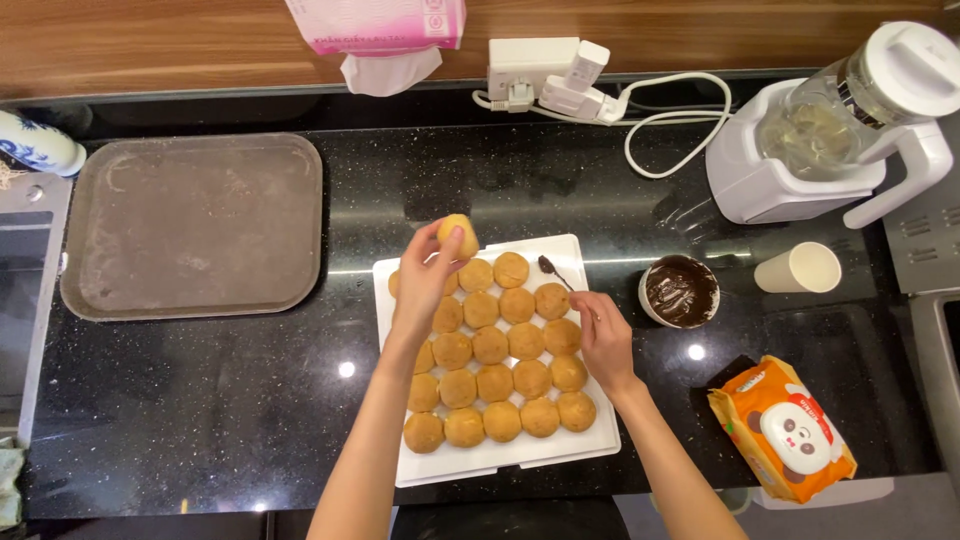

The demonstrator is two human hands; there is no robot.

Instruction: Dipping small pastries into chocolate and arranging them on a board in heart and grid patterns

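Black counter [200, 420]: my left hand [425, 275] lifts one dough ball [458, 234] off white tray [500, 462]; right hand [603, 338] pinches chocolate-tipped spoon [556, 272].

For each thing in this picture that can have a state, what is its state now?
left hand: shut on a dough ball, lifted above the tray
right hand: holds a spoon
white tray: covered with rows of dough balls
chocolate cup: open, nearly full
paper cup: lying on its side
blender: lid on
brown tray: bare, dusty

Dough ball [458, 233] in left fingers [440, 255]
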